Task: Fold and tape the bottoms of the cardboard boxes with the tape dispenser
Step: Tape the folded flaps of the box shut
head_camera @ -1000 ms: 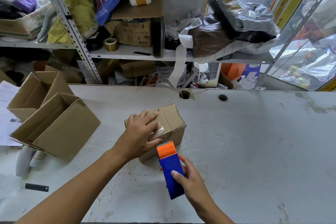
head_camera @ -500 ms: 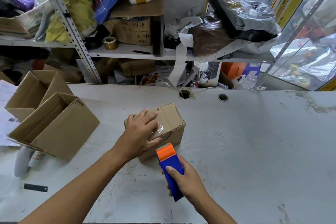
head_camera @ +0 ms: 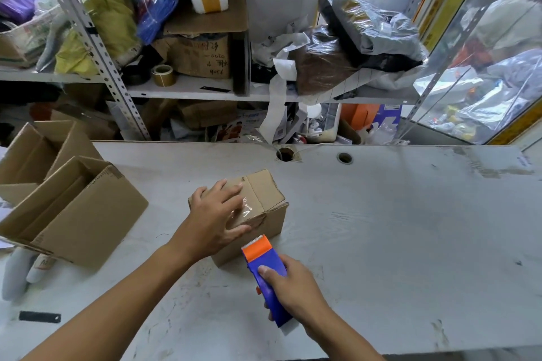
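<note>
A small cardboard box (head_camera: 265,189) lies bottom up in the middle of the white table (head_camera: 396,228), with clear tape along its seam. My left hand (head_camera: 215,218) presses flat on the box's top, fingers spread over the tape. My right hand (head_camera: 293,284) grips a blue tape dispenser (head_camera: 268,265) with an orange head; its toothed blade rests against the box's near side wall.
Two open cardboard boxes (head_camera: 73,214) lie on their sides at the table's left, with white gloves (head_camera: 17,272) and a black strip (head_camera: 39,316) near them. Two cable holes (head_camera: 285,154) pierce the table's back edge. Cluttered metal shelves (head_camera: 187,88) stand behind.
My right hand has slid up the dispenser's handle and drawn it slightly down the box's near side. The left hand stays pressed on the box.
</note>
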`<state>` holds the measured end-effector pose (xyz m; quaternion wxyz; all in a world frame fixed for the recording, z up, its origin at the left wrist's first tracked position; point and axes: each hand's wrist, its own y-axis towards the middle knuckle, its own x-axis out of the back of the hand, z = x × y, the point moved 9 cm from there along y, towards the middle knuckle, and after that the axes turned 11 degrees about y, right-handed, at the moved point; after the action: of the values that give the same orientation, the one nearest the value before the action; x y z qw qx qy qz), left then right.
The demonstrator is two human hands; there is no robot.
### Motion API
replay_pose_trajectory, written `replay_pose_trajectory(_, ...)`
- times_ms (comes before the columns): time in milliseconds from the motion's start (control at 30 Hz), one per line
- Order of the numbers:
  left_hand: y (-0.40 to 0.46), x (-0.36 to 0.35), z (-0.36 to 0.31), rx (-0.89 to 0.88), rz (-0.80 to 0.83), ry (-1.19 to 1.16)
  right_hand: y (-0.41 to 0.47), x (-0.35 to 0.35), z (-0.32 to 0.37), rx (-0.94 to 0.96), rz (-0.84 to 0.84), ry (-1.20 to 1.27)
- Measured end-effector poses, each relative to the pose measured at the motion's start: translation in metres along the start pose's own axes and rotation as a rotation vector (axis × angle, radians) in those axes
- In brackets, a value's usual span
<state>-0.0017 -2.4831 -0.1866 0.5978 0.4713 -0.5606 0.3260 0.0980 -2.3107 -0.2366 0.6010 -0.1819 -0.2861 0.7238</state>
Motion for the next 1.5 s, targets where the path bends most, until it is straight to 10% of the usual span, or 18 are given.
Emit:
replay_pose_trajectory(700,-0.001,0.007,-0.008,-0.015,-0.006,0.092,0.035,-0.033,0.005,-0.339,0.047,-0.605)
replay_pose_trajectory(1500,-0.008,-0.009,-0.010,0.220,0.242,0.380,0.012,0.015,-0.011,-0.015,0.017,0.065)
